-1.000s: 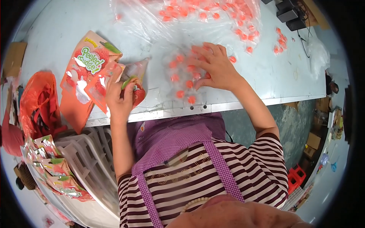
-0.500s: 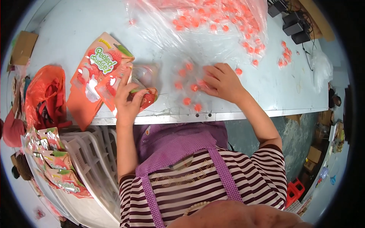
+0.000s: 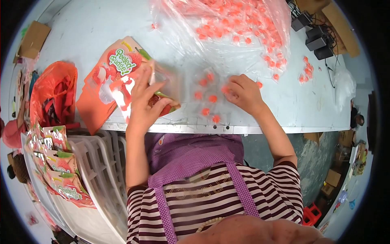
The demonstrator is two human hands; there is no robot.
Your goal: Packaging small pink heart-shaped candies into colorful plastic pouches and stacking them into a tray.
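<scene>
My left hand (image 3: 146, 99) lies over a printed pink and red candy pouch (image 3: 122, 91), fingers spread across its front and thumb low near its corner. The pouch's clear side bulges out to the right, beside the fingers. More flat pouches (image 3: 95, 112) of the same kind are stacked beneath it. My right hand (image 3: 246, 95) is curled, palm down, with its fingertips pinched at a red candy in a clear wrapper (image 3: 225, 89). Left of it, several loose wrapped candies (image 3: 212, 99) lie on the pale table (image 3: 170, 49) between my hands.
A large clear bag (image 3: 243, 28) spills many wrapped candies at the back. To its right are black power adapters (image 3: 317, 40) with cables and a small candy pile (image 3: 306, 71). A red plastic bag (image 3: 55, 97), filled pouches (image 3: 67, 189) and white baskets (image 3: 97, 175) stand at the left.
The whole view has shifted slightly, so the table things appear lower and farther right. My right fingers have curled in more at the candy. My left hand lies flatter over the pouch.
</scene>
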